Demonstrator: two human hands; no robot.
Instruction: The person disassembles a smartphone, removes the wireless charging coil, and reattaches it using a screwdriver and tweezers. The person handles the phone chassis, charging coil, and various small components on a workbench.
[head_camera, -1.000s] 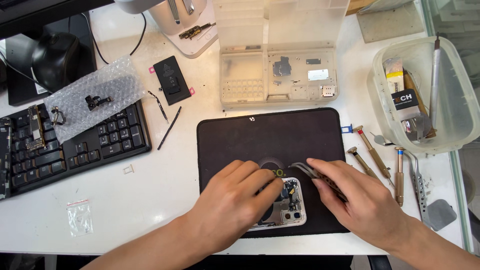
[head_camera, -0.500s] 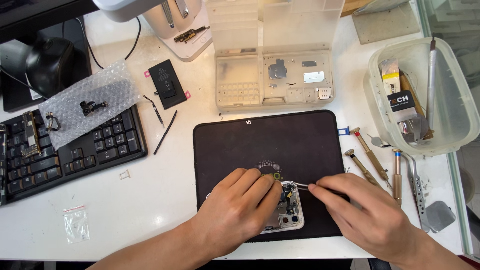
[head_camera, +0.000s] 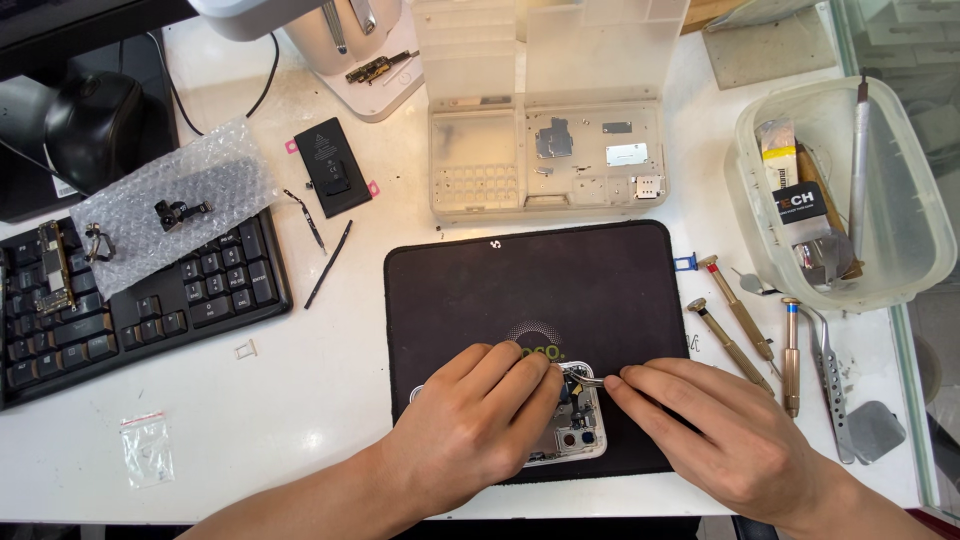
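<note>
White tabletop (head_camera: 300, 440) carries a black work mat (head_camera: 530, 290), and at the mat's near edge lies an opened smartphone (head_camera: 572, 440), mostly covered by the left hand (head_camera: 475, 430), whose fingers press down on it. The right hand (head_camera: 735, 440) pinches fine tweezers (head_camera: 590, 380), their tips reaching into the phone's upper part; what they grip is too small to make out. Both forearms are cut off by the near edge.

Right of the mat lie three small screwdrivers (head_camera: 740, 320) and a second pair of tweezers (head_camera: 825, 365). Near left sits a small clear bag (head_camera: 147, 448). Farther left, a black keyboard (head_camera: 130, 300) bears a circuit board (head_camera: 55, 268) and a sheet of bubble wrap (head_camera: 175, 200) with a small dark part on it. A black phone battery (head_camera: 333, 167) lies beyond.

Beyond the mat, a clear parts organiser (head_camera: 545, 160) stands open, its compartments holding metal shields and tiny pieces. At far right, a translucent plastic tub (head_camera: 920, 220) holds a tool handle, tape and packets, hard to tell apart.
</note>
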